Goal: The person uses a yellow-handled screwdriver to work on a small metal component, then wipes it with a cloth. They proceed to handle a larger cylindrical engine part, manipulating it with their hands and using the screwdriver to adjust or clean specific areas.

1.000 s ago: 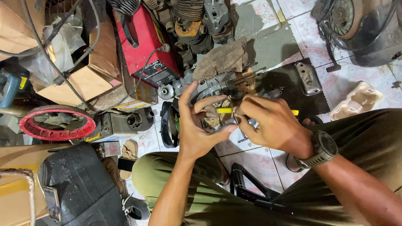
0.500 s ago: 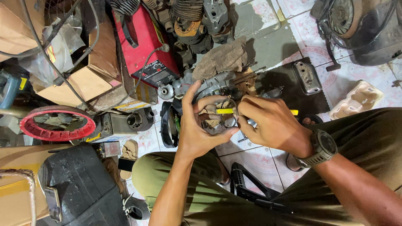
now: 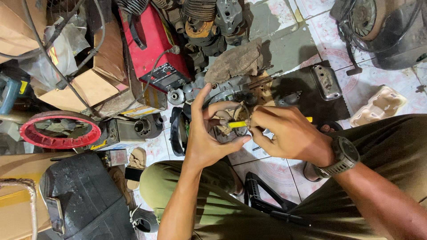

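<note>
From the head camera, we see little change over the last second: both hands have stayed over the same small engine part [image 3: 229,95] on the tiled floor, between the knees. The left hand [image 3: 209,138] has opened a little, its forefinger now lifted and pointing up past the part's grey casing, while the right hand [image 3: 289,135] has shifted slightly left and lower. We judge the work is still at the same fiddly stage, with nothing freed or set aside.

The left fingers [image 3: 222,106] are spread and curved: thumb tip pressed low against the right fingers, middle finger hooked over the top of the part, so the hand cradles it loosely. The right fingers [image 3: 262,116] are pressed together around a yellow tool [image 3: 238,124], whose yellow end pokes out on both sides of the fist; its tip sits in the gap between the two hands. A thin wire [image 3: 245,111] loops there too, but we cannot tell which finger holds it.

Around them lie a red case [image 3: 149,44], a brown rag [image 3: 238,62], a red ring [image 3: 60,129] and a black mat [image 3: 307,100].
</note>
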